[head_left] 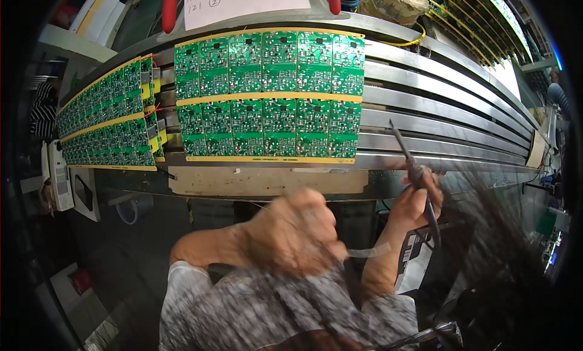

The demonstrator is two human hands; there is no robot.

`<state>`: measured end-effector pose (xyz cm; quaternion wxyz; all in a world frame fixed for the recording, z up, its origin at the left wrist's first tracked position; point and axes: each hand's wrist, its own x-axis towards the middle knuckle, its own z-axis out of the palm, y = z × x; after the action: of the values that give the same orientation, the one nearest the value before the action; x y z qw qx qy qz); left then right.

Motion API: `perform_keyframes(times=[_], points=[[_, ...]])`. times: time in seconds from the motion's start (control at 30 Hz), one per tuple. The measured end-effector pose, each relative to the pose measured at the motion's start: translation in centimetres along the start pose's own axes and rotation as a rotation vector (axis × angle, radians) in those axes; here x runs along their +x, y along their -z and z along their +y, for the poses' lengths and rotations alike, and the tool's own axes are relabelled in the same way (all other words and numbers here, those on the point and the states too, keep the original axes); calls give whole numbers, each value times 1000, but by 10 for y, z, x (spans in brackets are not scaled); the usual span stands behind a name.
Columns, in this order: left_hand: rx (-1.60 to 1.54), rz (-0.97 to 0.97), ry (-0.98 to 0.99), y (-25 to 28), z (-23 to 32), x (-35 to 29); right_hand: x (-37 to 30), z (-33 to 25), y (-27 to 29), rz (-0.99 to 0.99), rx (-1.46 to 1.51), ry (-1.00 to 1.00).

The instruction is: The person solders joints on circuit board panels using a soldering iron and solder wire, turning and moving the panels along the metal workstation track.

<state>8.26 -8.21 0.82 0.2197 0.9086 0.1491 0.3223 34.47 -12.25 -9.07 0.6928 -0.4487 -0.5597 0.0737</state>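
Note:
My right hand [419, 196] is closed round a dark soldering iron [415, 170]. Its thin tip points up and away, over the metal rails just right of the circuit boards. In front of my chest is my left hand [297, 229], smeared by motion, its fingers curled in. A pale, see-through strip [369, 251] sticks out beside it; what the fingers hold I cannot make out. Beyond my hands a panel of joined green circuit boards [279, 71] with yellow edge strips lies across the rails. Left of it rest further green panels [106, 117], overlapping, with yellow and grey parts and red wires.
Long metal rails [449, 105] run across the bench. A tan board [267, 182] lies along the near edge. Behind are a handwritten sheet [255, 7], red handles [172, 7] and a crusted round pot [395, 4]. More boards [480, 23] stand in a rack at the far right.

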Motion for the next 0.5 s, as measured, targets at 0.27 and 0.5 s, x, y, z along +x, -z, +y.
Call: perform_keyframes(times=[0.27, 0.5], points=[[-412, -112, -493, 2, 33, 37, 5, 16, -6, 87, -317, 78], [-308, -60, -526, 9, 29, 37, 4, 23, -11, 151, -287, 31]])
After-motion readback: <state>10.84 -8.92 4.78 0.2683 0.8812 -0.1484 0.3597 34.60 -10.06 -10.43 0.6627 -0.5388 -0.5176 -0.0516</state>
